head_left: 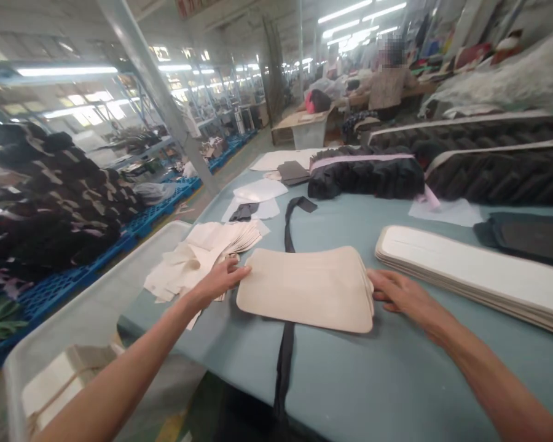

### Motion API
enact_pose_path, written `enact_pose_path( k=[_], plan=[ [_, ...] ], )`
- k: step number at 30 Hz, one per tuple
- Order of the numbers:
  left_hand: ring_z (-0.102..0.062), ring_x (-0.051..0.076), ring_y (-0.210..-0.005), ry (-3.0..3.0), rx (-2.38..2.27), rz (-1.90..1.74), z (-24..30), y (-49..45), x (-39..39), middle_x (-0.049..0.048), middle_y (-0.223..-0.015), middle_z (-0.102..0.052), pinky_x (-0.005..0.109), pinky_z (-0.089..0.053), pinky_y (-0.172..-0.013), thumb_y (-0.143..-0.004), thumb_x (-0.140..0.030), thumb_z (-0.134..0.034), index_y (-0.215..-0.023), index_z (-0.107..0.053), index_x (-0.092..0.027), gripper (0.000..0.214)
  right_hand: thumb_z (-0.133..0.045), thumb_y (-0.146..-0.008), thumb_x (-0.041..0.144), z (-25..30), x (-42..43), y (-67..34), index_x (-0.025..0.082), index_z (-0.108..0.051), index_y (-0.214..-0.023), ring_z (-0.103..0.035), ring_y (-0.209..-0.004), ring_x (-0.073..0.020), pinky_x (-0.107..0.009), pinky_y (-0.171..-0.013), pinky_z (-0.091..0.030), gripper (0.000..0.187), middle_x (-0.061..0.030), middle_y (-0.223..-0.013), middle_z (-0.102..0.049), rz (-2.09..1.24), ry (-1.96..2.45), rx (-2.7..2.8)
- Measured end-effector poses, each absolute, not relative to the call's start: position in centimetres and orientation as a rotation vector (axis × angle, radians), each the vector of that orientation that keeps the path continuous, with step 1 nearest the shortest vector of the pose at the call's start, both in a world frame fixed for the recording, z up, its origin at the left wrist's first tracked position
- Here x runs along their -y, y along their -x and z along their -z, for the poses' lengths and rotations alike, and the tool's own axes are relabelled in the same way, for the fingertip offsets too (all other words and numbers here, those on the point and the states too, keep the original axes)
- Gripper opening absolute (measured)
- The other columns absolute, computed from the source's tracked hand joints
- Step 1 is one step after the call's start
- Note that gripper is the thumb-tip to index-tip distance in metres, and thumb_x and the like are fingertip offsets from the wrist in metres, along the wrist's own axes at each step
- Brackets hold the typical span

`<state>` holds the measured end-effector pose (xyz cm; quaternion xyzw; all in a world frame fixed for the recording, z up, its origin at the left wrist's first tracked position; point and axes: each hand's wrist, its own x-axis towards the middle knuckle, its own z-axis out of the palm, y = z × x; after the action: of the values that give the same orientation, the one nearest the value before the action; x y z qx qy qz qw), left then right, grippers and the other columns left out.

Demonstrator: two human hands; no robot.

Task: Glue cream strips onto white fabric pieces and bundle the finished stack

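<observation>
A small stack of beige panels (pixel 304 288) with rounded corners lies across a dark fabric strip (pixel 284 362) on the table. At the stack's left edge is my left hand (pixel 223 276), its thumb and fingers gripping the side. My right hand (pixel 394 290) holds the right edge with curled fingers; the sheets there are slightly fanned. The strip runs under the stack, from the table's near edge toward the back. Just beyond my left hand is a loose, spread pile of cream pieces (pixel 203 245).
A long stack of white-topped panels (pixel 479 270) lies at right. Bundled black pieces (pixel 364 175) sit at the back. A whitish bin (pixel 41 344) stands at left below the table edge, near a metal post (pixel 166 98). A person (pixel 387 86) is in the background.
</observation>
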<state>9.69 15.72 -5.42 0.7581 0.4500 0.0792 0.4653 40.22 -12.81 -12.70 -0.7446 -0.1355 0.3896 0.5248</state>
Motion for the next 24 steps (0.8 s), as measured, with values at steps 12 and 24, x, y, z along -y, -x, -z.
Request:
enact_pose_path(
  k=[12,24],
  plan=[
    [-0.074,0.034,-0.103,-1.587,-0.676,-0.459,5.3,-11.9,-13.3,0.0138,-0.11,-0.08,0.045,-0.061,-0.089,-0.068,-0.061,-0.086,-0.112,-0.073,-0.014,0.065,-0.083,-0.065,0.066,8.0,10.3,-35.7,0.018,-0.074,-0.114,-0.076,-0.101,-0.0349,-0.043,-0.083,-0.062,0.069,-0.0132,-0.109,-0.081,-0.65,1.751,0.608],
    [-0.07,0.025,-0.099,-1.73,-0.868,-0.718,9.0,-5.6,-5.3,0.0037,-0.105,-0.075,0.036,-0.057,-0.091,-0.081,-0.05,-0.075,-0.116,-0.066,-0.022,0.046,-0.078,-0.068,0.06,14.1,16.3,-26.7,0.019,-0.06,-0.115,-0.069,-0.089,-0.0275,-0.039,-0.078,-0.057,0.066,-0.01,-0.102,-0.073,-0.008,1.764,0.335]
  ],
)
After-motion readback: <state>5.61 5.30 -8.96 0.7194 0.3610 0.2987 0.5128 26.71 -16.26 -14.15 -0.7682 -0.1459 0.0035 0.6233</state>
